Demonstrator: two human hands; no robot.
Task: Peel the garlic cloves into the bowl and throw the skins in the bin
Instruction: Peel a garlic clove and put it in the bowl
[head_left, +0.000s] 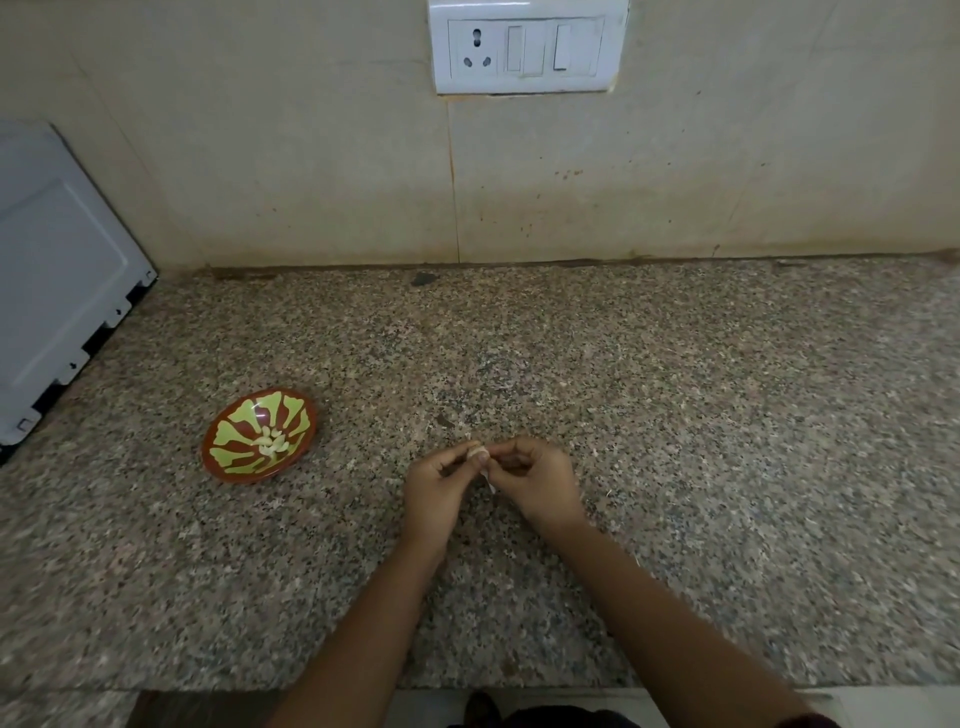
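Garlic clove (475, 451) is being held between both hands just above the speckled stone counter (701, 405), toward its front edge. The left hand (435, 488) is curling thumb and fingers round the clove. The right hand (537, 480) is pinching it from the other side, though whether on flesh or skin cannot be told. A thin pale strip of skin (489, 481) is hanging down between the hands. The bowl (212, 451), red-brown with green markings, is sitting on the counter well to the left, holding a small heap of peeled cloves (271, 443). A stretch of counter is lying between bowl and hands. A white appliance (57, 270) is standing at far left. A socket panel (527, 47) is sitting high on the wall (311, 182).
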